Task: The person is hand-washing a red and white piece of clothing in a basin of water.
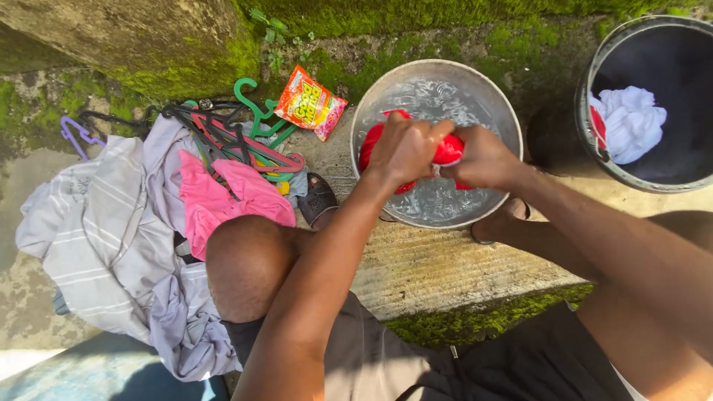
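Gripping a red cloth with both hands over a round metal basin of soapy water. Left hand closed around the cloth's near-left part, knuckles up; right hand clamped on its right end, the two fists nearly touching. Cloth sits bunched above the water, inside the basin rim; a red fold shows at the basin's left side. Right of the basin: dark bucket holding a white cloth. Left of the basin: orange-and-pink sachet, a tangle of plastic hangers, a pink garment, and striped grey clothes heaped on concrete. Just below the basin: two sandalled feet at its near rim. Mossy wall behind the basin.
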